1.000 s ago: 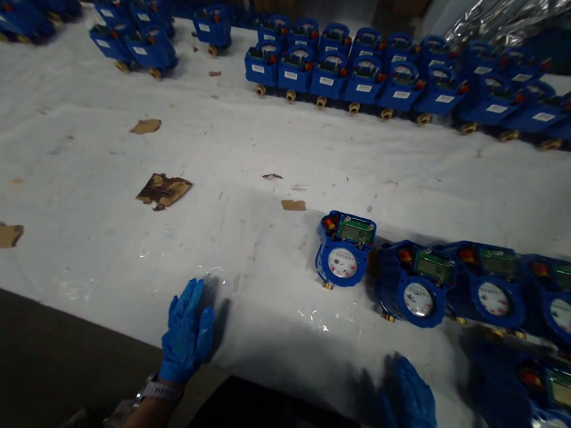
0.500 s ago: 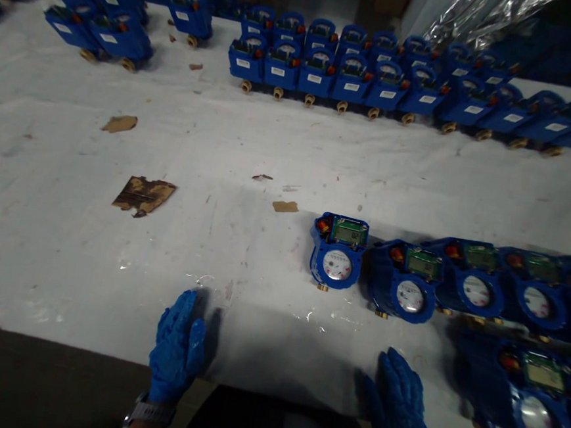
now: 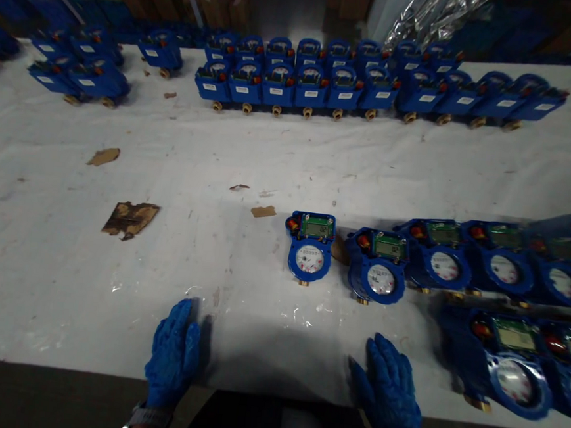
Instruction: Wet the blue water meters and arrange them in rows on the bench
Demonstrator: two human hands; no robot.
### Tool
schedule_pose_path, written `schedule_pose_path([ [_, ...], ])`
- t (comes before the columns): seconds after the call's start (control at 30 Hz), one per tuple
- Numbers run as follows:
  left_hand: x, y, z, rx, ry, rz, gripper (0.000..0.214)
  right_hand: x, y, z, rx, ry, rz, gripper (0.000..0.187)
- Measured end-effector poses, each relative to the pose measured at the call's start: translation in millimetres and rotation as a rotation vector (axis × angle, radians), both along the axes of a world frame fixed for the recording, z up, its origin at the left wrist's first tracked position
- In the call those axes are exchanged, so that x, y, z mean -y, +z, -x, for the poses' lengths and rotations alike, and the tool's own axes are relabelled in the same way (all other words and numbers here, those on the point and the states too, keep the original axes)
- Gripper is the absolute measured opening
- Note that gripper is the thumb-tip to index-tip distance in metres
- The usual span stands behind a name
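Observation:
My left hand [image 3: 173, 353], in a blue glove, lies at the table's front edge with its fingers stretched out and nothing in it. On the other side of my lap, my right hand [image 3: 388, 387], gloved too, rests flat on the white cover, thumb apart from the fingers. Beyond and between them stands a blue water meter [image 3: 310, 249] with a round white dial and a small display. A second water meter [image 3: 379, 266] sits just right of it, above my right hand. Nearest on that hand's right is a larger-looking meter [image 3: 510, 370]. Neither hand touches a meter.
Two rows of blue meters [image 3: 310, 90] line the table's far side, with a smaller group [image 3: 93, 77] at far left. Torn cardboard pieces [image 3: 129, 219] lie on the white table cover [image 3: 210, 162]. More meters [image 3: 503, 267] crowd the right. Silver foil [image 3: 419, 20] hangs behind.
The view has turned and levelled a little, so the meters sit further left in it. Both hands stay resting on the table; the right one appears slightly higher.

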State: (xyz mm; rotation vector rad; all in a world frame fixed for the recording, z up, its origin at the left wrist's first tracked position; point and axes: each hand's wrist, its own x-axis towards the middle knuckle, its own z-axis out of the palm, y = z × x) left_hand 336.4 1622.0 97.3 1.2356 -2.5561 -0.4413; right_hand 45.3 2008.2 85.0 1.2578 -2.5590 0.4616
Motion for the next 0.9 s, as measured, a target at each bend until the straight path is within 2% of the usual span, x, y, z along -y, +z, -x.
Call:
schedule_pose_path([
  [0.3, 8, -7.7, -1, 0.042, 0.001, 0.029, 0.059, 3, -0.4, -4, 0.066, -0.012, 0.067, 0.061],
  [0.5, 11, -3.6, -1, 0.075, 0.027, 0.008, 0.061, 5, 2.0, -6, 0.122, -0.007, 0.117, 0.061],
  [0.63, 7, -1.7, 1, 0.129, 0.045, 0.028, 0.063, 1, -7.2, -3, 0.108, 0.027, 0.145, 0.065],
  [0.77, -26, 4.6, 26, 0.140, -0.014, 0.184, 0.062, -4, -16.9, 1, 0.119, 0.075, 0.138, 0.070],
  [0.9, -86, 15.7, 70, 0.181, -0.251, 0.287, 0.074, -8, -13.4, 5, 0.193, 0.094, 0.179, 0.070],
])
